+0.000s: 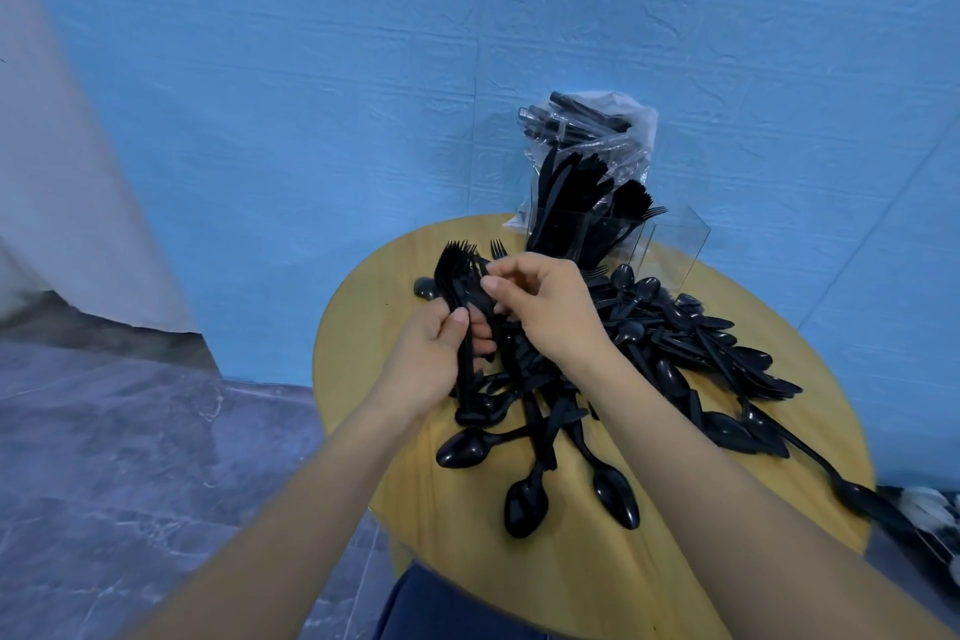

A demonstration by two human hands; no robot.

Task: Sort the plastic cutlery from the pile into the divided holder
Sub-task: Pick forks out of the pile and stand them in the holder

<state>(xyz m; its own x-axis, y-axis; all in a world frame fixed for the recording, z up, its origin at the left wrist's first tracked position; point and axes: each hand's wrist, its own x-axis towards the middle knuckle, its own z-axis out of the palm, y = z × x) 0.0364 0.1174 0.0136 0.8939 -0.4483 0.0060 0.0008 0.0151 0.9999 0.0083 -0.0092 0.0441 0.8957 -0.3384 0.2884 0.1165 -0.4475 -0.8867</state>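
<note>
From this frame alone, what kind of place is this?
Probably a makeshift recording setup, not a kitchen: a small round wooden table stands against a creased blue backdrop on grey marble-look flooring, with the clear divided holder at the far edge.

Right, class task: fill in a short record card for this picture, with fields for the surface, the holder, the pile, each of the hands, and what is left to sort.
surface: round wooden table
holder: clear divided holder at the table's far edge, black knives and forks standing in it
pile: loose black cutlery, mostly spoons, spread over the table
left hand: grips a bundle of forks, tines up
right hand: pinches at the same bundle
behind holder: plastic bag of cutlery
left to sort: most of the pile
</note>
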